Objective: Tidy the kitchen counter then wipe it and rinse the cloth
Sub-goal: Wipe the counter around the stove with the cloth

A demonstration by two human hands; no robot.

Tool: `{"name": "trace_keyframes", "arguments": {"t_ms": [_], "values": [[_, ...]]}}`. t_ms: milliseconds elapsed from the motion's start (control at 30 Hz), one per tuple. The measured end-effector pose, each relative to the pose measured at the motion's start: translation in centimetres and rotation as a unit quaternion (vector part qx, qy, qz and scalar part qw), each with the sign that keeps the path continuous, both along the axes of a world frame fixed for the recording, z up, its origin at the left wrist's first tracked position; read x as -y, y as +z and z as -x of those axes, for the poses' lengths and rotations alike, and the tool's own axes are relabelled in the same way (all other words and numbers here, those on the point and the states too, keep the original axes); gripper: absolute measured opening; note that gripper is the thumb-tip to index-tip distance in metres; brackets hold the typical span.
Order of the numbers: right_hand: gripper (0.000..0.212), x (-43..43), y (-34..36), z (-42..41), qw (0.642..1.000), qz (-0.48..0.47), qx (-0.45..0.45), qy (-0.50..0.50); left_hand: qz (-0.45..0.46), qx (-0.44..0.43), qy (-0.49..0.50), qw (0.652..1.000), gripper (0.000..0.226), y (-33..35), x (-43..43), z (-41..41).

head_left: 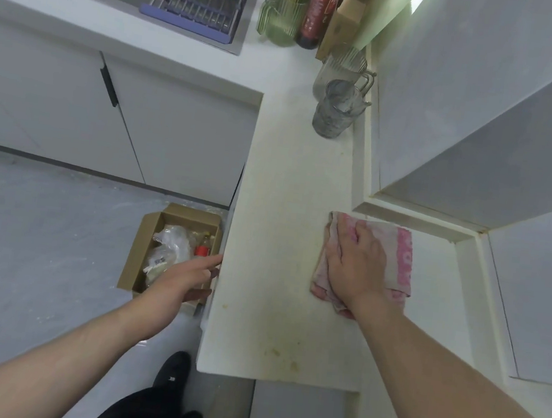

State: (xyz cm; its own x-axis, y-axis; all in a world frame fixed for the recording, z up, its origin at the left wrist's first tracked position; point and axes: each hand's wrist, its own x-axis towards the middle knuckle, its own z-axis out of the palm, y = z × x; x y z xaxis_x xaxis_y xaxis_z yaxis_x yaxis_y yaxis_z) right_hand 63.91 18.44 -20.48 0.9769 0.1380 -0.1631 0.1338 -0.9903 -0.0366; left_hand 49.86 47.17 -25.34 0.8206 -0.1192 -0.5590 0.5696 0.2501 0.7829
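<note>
A folded pink and beige cloth [400, 256] lies on the white counter [288, 210] near the wall. My right hand [356, 261] presses flat on the cloth with straight fingers. My left hand [189, 279] hovers at the counter's left edge, fingers extended and touching the edge, holding nothing. Yellowish stains [281, 354] mark the counter's near end.
Two glass jugs [338, 109] stand further along the counter by the wall. A green jug [281, 18], a dark bottle [317, 12] and a carton stand at the corner. The sink with a blue rack [201, 0] is upper left. A cardboard box [149, 233] of rubbish sits on the floor.
</note>
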Motion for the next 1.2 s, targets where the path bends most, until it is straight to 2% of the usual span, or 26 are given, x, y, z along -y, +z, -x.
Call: {"name": "trace_keyframes", "arguments": {"t_ms": [233,333,433,533,633,767,867,933,1000,1200], "values": [[0.065,0.5,0.6,7.6,1.000,0.001,-0.020,0.020,-0.017,-0.029,0.013,0.999,0.033,-0.9,0.6,2.2],[0.066,0.6,0.9,10.2,0.999,-0.005,-0.023,0.022,-0.032,-0.086,0.023,0.996,0.044,-1.7,1.1,2.3],[0.069,0.8,0.9,12.4,0.999,-0.013,-0.044,0.022,-0.041,-0.125,0.037,0.991,0.037,-1.4,1.5,2.8],[0.071,1.0,1.0,14.4,0.998,-0.012,-0.053,0.023,-0.025,-0.122,0.048,0.991,0.044,-0.8,1.9,3.9],[0.071,0.9,1.2,16.1,0.997,-0.017,-0.076,0.028,-0.024,-0.142,0.083,0.986,0.039,-0.2,2.6,4.0],[0.060,3.0,2.7,15.6,0.989,-0.017,-0.110,0.099,-0.039,-0.131,0.082,0.987,0.027,1.0,3.2,3.7],[0.065,5.1,3.7,15.3,0.978,0.036,-0.113,0.169,-0.041,-0.112,0.073,0.990,0.027,1.4,3.0,4.3],[0.070,5.1,3.6,15.8,0.974,0.057,-0.140,0.166,-0.040,-0.105,0.072,0.991,0.028,1.5,3.2,4.4],[0.064,4.4,3.0,15.8,0.974,0.059,-0.162,0.146,-0.047,-0.120,0.089,0.988,0.029,1.0,3.4,4.1],[0.073,3.2,3.7,12.7,0.967,0.013,-0.218,0.129,-0.054,-0.185,0.115,0.974,0.023,2.0,4.1,2.8]]}}
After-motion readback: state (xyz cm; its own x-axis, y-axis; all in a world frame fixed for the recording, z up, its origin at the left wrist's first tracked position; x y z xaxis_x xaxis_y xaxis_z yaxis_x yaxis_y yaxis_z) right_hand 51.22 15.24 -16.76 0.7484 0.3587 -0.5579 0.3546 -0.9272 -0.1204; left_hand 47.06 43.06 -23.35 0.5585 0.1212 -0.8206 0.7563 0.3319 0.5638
